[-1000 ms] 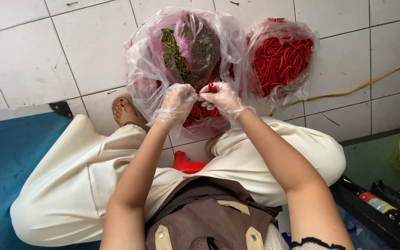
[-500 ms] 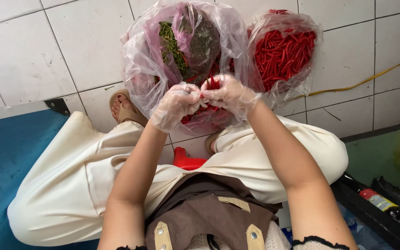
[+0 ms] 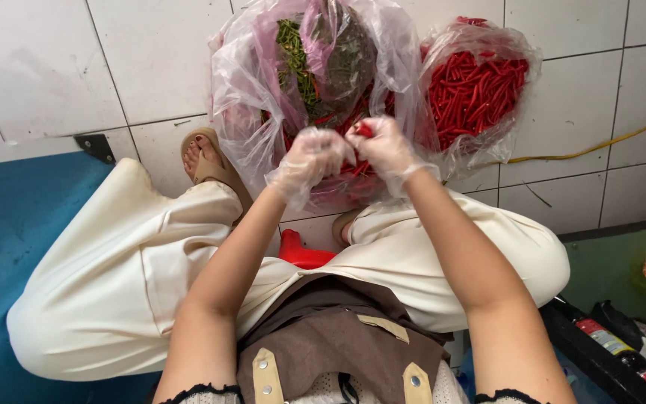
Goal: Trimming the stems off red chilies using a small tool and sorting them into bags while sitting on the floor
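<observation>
- Blue mat [image 3: 9, 247] lies at 9 o'clock on the tiled floor [image 3: 46, 75], beside the person's cream trouser leg.
- A sandalled foot [image 3: 207, 161] shows at 10 o'clock, just left of the big bag.
- Left hand [image 3: 309, 158], in a thin clear glove, sits just above the centre of the view; its fingers are curled narrow and pinch one end of a chilli.
- The chilli [image 3: 363, 130], small and red, is held between the two hands at 12 o'clock, right over the mouth of the big bag.
- Right hand [image 3: 388, 150], gloved the same way, is closed on the other end of the chilli, touching the left hand's fingertips.
- The big bag [image 3: 248, 90], clear plastic, lies open at 12 o'clock; inside it are red chillies and, in an inner pink bag, a heap of green stems [image 3: 293, 56].
- A second bag [image 3: 476, 93] at 1 o'clock, touching the big one, is full of red chillies.
- A red stool [image 3: 300, 253] peeks out between the knees, at the centre.
- A yellow cord [image 3: 592, 150] runs across the tiles at 2 o'clock.
- A black tray [image 3: 600, 359] with bottles sits at 4 o'clock.
- Progress, as a judgement: the stem heap and the full second bag suggest a good share is already stemmed, while plenty of red chillies remain in the big bag under the hands; the one in hand looks mid-stemming.
</observation>
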